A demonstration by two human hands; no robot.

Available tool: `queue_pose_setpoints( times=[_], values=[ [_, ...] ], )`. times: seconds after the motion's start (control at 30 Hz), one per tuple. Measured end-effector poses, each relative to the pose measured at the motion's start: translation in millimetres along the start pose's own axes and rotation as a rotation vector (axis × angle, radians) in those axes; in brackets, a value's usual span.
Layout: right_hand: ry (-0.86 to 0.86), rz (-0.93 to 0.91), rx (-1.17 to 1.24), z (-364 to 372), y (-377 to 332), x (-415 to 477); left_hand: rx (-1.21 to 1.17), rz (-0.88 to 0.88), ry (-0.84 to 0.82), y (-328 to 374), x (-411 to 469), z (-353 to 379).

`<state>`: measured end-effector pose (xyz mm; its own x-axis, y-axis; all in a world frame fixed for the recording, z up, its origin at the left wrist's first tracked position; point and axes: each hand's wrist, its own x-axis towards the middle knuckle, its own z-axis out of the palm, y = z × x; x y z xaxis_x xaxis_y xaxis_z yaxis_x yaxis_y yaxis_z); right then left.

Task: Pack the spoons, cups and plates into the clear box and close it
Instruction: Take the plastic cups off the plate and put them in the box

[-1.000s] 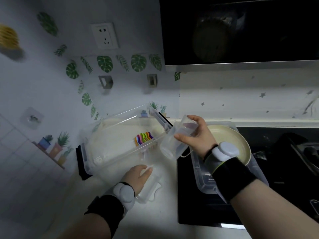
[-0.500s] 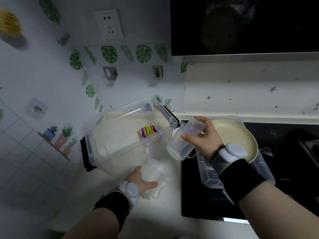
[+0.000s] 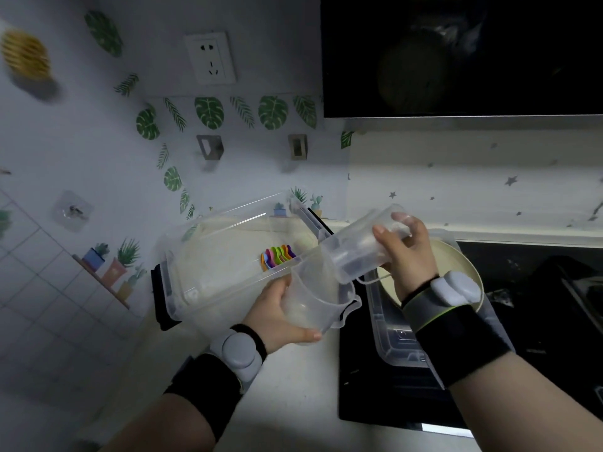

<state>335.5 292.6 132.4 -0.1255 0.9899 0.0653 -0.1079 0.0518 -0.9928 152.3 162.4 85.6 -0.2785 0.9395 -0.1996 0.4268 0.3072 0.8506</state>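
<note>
The person holds two clear cups above the counter, one in each hand, and appears to be nesting them. The left hand (image 3: 280,316) cradles the lower cup (image 3: 318,296) from below and behind, thumb along its underside and fingers curled round the far wall; its mouth opens up and to the right, and a handle juts from its right side. The right hand (image 3: 406,256) grips the upper cup (image 3: 360,247) near its base, fingers closed over the wall with the thumb on the near side. That cup lies tilted, long axis running from upper right down to lower left, and its open end meets the rim of the lower cup; whether it has gone inside cannot be told through the clear plastic.

The coming move turns on that axis. The upper cup points roughly down into the lower mouth, so the two need to line up for one to slide in; the right hand, behind the base, is placed to push along it while the left steadies.

The box (image 3: 225,256) sits open just left of the cups, tilted on the counter, with the coloured spoons (image 3: 277,256) inside at its right end. The left hand is the nearer to it. A pale plate (image 3: 453,265) rests on the clear lid (image 3: 388,324) to the right, behind the right wrist, not yet packed
</note>
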Motion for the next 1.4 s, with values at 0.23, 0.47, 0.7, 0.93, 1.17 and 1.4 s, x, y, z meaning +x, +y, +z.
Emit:
queue_pose_setpoints(
  times=[0.23, 0.47, 0.7, 0.93, 1.17, 1.4],
  values=[
    [-0.149, -0.247, -0.178, 10, -5, -15, 0.010, 0.028, 0.025, 17, -1, 4],
    [-0.319, -0.288, -0.380, 9, -9, -17, 0.004, 0.086, 0.001, 36, -2, 9],
    [-0.395, -0.229, -0.337, 8, -5, -16, -0.028, 0.108, -0.021, 43, 2, 3],
    [-0.500, -0.161, -0.291, 6, 2, -18, -0.095, 0.107, -0.030, 45, 9, -1],
    [-0.432, -0.052, -0.085, 7, 1, -11, -0.198, 0.101, -0.033, 46, 11, 3],
    [-0.416, -0.021, -0.109, 15, 14, -17, -0.235, 0.114, -0.047, 42, 14, 0]
  ],
)
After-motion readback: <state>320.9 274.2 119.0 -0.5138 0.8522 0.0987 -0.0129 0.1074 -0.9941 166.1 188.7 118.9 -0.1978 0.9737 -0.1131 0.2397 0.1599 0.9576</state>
